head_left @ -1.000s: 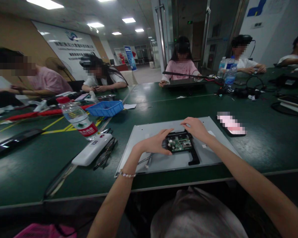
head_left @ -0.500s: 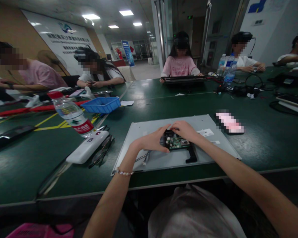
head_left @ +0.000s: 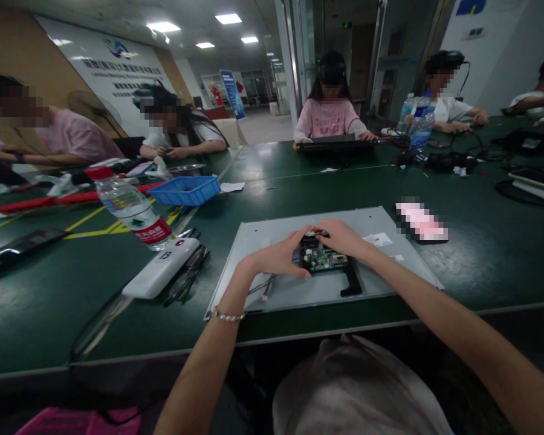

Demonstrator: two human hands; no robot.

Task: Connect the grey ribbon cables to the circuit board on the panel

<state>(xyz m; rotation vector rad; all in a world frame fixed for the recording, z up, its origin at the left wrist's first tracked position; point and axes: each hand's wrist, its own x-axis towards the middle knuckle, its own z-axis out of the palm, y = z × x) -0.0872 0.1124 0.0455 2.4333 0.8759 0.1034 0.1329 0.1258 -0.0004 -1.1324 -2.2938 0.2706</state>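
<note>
My right hand [head_left: 339, 237] has moved over close to my left hand [head_left: 277, 258]. The green board [head_left: 325, 259] is between them. They hide its far corner, so I can't tell if either grips it.

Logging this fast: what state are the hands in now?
Left hand: open, spread at the left side of the circuit board.
Right hand: bent at the circuit board's far edge; whether it holds anything cannot be told.

It looks like an office workroom: ceiling lights [head_left: 163, 27], a lettered wall sign [head_left: 131, 72] and people [head_left: 329, 118] seated around a large green table [head_left: 276, 188].
</note>
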